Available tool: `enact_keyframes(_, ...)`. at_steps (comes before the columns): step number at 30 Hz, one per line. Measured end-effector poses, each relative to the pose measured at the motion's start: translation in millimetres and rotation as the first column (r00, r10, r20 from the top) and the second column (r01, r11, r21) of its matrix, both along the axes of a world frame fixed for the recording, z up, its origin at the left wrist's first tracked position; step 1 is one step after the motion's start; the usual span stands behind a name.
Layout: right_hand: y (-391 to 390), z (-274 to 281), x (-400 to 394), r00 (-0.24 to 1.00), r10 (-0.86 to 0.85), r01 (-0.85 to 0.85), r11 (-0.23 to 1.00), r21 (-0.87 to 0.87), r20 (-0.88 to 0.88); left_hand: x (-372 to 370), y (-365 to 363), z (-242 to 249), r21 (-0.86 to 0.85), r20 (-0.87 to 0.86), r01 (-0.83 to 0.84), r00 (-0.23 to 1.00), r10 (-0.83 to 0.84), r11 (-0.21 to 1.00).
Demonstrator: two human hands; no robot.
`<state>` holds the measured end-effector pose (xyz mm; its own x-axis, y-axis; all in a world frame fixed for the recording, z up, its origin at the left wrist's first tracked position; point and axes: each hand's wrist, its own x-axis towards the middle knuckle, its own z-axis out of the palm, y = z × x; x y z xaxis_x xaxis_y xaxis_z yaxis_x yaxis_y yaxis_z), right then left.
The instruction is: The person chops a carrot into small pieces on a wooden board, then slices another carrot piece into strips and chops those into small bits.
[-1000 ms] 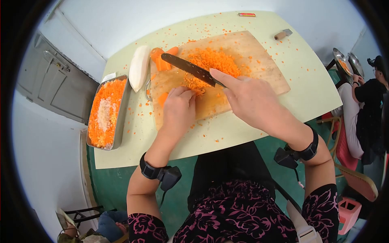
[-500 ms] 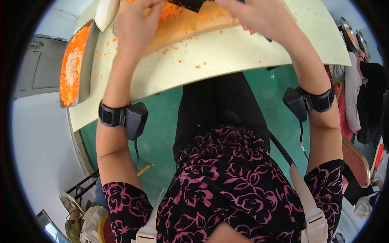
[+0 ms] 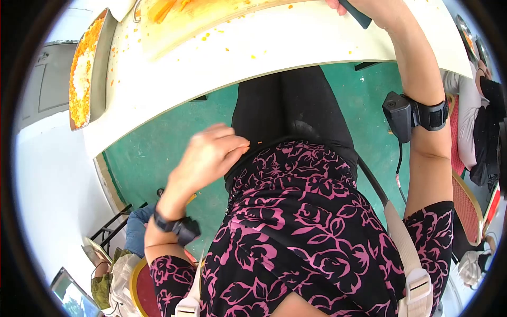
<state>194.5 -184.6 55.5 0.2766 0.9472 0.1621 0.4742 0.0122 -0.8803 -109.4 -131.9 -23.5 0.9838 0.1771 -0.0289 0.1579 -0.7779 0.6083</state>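
My left hand is off the table, in front of my lap by the black trousers. Its fingers are curled with thumb and forefinger together; any object between them is too small to name. A tiny orange bit lies on the dark cloth just beyond the fingertips. At the top edge, my right hand is wrapped round the dark handle of a knife, whose blade is out of frame. Orange carrot strips lie on the wooden cutting board.
A metal tray at the table's left end holds chopped carrot with pale bits on top. Orange crumbs dot the pale table. Beside the tray is part of a white object. Chairs and a seated person are at right.
My left hand has left the cutting board and come down toward my lap, fingers curled. The right hand has shifted up and right with the knife, whose blade has gone out of view.
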Motion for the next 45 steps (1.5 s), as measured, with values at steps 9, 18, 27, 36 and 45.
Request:
enact_keyframes(9,-6.7,9.1,-4.8,0.993,-0.024,0.029,0.998,-0.047,0.112,1.5,-1.4,-120.1,-0.054,-0.122,0.091,0.988,-0.097,0.994)
enact_keyframes(18,-5.4,7.7,-0.8,0.997,-0.034,0.038,0.997,-0.062,0.067,0.5,-11.4,-136.9,0.007,-0.074,0.182,0.981,-0.181,0.983)
enact_keyframes(27,-1.6,-12.3,10.1,0.995,-0.071,0.076,0.995,-0.071,0.076,25.0,-0.7,6.4,0.004,0.177,0.000,0.984,-0.001,1.000)
enact_keyframes(36,-11.4,12.1,-19.8,0.957,-0.020,0.023,1.000,-0.008,0.290,113.1,110.0,82.1,0.151,0.690,-0.593,0.636,0.346,0.791)
enact_keyframes(45,-8.8,12.5,-29.3,0.941,-0.062,0.029,0.994,0.104,0.334,130.7,118.0,55.7,0.352,0.580,-0.578,0.752,0.313,0.736)
